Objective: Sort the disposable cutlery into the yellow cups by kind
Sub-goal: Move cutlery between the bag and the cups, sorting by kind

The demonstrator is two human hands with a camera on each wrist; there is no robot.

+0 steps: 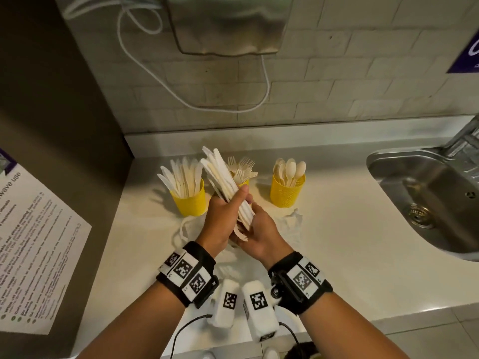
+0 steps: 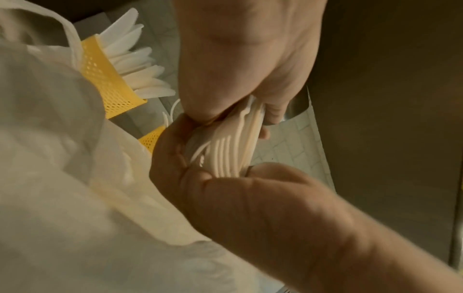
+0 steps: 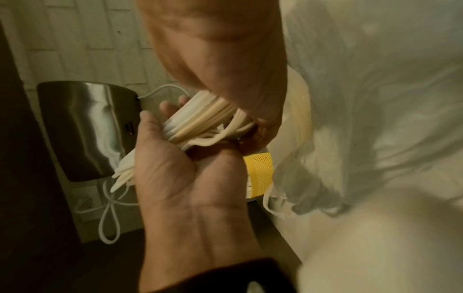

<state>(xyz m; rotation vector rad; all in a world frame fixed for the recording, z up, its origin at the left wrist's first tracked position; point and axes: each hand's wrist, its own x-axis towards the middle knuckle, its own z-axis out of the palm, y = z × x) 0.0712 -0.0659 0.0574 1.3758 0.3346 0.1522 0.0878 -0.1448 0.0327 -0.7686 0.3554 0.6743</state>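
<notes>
Hands (image 1: 223, 218) gripping knives (image 1: 223, 177), handles (image 2: 225, 154) wrist-visible

Both hands (image 2: 240, 65) grip a cutlery bundle (image 2: 230, 150).

The paper notice (image 1: 39, 244) on the left wall reads "wave use"; the rest is illegible.

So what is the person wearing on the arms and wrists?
Both forearms are bare, no sleeves. Each wrist carries a wide black band: the left band and the right band. Both bear white tags printed with black square codes. A small round metal part sits at the inner edge of the right band. No gloves, no rings visible.
</notes>
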